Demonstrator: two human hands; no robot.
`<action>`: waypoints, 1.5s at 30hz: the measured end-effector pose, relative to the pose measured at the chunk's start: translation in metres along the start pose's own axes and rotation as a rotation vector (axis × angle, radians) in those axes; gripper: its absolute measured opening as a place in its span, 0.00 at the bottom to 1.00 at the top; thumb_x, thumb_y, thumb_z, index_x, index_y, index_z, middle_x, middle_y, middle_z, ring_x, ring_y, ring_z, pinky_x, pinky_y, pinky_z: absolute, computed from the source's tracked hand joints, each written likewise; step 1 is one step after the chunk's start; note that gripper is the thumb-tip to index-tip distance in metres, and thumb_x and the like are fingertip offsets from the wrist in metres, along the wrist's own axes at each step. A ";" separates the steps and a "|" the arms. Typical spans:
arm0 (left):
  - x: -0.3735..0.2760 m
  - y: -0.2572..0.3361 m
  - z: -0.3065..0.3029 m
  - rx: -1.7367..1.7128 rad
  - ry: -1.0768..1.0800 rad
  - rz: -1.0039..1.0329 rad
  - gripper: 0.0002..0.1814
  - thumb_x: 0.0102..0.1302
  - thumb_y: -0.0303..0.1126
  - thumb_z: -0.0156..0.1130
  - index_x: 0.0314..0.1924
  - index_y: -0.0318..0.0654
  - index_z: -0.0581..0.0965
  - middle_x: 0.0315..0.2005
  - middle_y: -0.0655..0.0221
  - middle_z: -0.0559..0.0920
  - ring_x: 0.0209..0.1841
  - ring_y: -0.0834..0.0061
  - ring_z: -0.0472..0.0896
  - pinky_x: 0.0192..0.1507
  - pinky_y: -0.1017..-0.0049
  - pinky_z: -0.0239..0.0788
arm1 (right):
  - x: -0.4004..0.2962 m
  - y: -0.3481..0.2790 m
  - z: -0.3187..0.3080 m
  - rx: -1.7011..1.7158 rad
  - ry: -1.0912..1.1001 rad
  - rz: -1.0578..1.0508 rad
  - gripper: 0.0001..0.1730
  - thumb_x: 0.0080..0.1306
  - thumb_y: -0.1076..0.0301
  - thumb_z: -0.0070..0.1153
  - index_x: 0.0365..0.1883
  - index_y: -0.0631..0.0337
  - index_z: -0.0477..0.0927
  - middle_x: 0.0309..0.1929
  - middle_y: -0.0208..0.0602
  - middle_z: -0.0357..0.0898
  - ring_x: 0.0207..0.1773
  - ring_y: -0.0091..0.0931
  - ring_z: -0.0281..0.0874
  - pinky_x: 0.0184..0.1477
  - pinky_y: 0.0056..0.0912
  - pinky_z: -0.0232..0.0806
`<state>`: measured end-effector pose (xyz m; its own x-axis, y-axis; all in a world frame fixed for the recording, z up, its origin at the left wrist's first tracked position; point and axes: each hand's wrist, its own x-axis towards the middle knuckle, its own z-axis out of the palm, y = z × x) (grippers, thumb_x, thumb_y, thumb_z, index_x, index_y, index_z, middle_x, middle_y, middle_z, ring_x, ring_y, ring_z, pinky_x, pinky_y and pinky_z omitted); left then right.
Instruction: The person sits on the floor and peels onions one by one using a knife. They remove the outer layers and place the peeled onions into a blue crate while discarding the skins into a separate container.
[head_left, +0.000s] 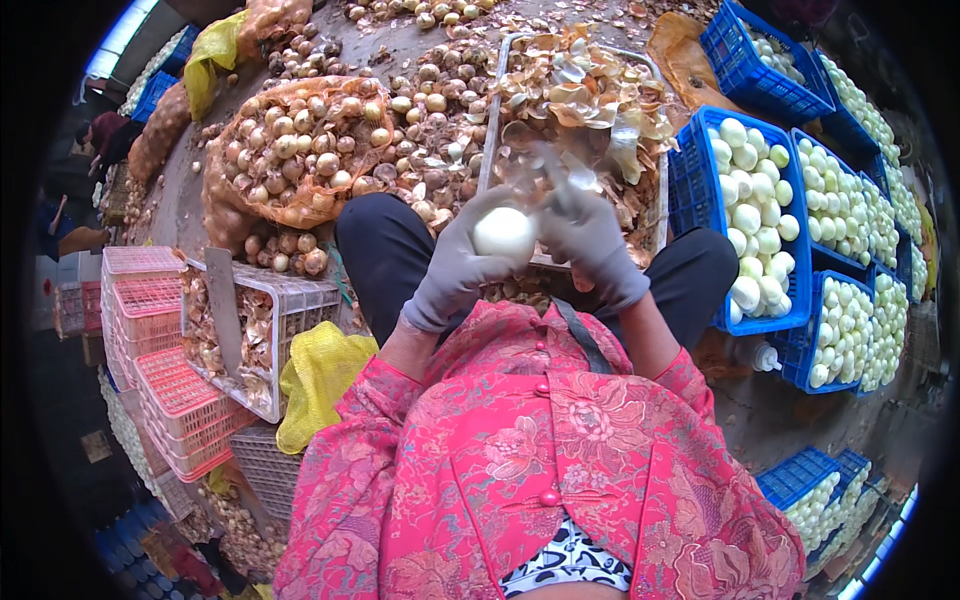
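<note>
My left hand (469, 259), in a grey glove, is closed around a peeled white onion (504, 232). My right hand (589, 236), gloved too, is close beside the onion on its right. It is motion-blurred, and a blurred shape rises from it that I cannot identify. Both hands are over the near end of a crate (491, 135) heaped with dry onion skins (585, 90). Unpeeled onions (435, 101) lie on the ground to the left of that crate, next to an orange mesh sack (300, 150) full of onions.
Blue crates (806, 300) of peeled onions stand on the right, with a white bottle (757, 354) beside them. On the left are a white crate (281, 300) of skins, a yellow mesh sack (322, 375) and stacked pink crates (180, 382). Other people appear at the far left.
</note>
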<state>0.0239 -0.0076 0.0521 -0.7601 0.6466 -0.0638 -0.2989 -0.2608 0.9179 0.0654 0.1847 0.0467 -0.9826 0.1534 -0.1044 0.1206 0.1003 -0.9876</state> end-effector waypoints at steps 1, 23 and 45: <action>-0.001 0.003 -0.001 -0.244 -0.045 -0.036 0.43 0.49 0.29 0.73 0.66 0.35 0.64 0.55 0.56 0.74 0.55 0.64 0.77 0.57 0.69 0.71 | 0.002 -0.002 -0.004 0.193 0.003 0.118 0.10 0.59 0.75 0.52 0.40 0.61 0.79 0.23 0.31 0.76 0.27 0.24 0.77 0.25 0.27 0.68; 0.003 -0.030 -0.007 -0.645 -0.040 -0.208 0.44 0.61 0.52 0.64 0.70 0.39 0.57 0.59 0.54 0.71 0.58 0.53 0.75 0.59 0.54 0.70 | -0.016 -0.044 -0.053 0.886 -0.246 0.006 0.14 0.62 0.65 0.54 0.40 0.67 0.77 0.30 0.33 0.80 0.28 0.18 0.76 0.31 0.21 0.68; 0.196 -0.078 0.164 -0.257 -0.249 -0.683 0.20 0.65 0.40 0.62 0.54 0.41 0.73 0.49 0.64 0.79 0.52 0.63 0.78 0.56 0.57 0.71 | 0.011 0.132 -0.009 0.125 0.277 0.134 0.13 0.53 0.65 0.53 0.31 0.66 0.80 0.28 0.53 0.81 0.33 0.42 0.82 0.39 0.43 0.71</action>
<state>-0.0070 0.2567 0.0322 -0.2154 0.8583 -0.4658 -0.8028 0.1160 0.5848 0.0716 0.2080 -0.0836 -0.8812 0.4206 -0.2157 0.2112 -0.0580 -0.9757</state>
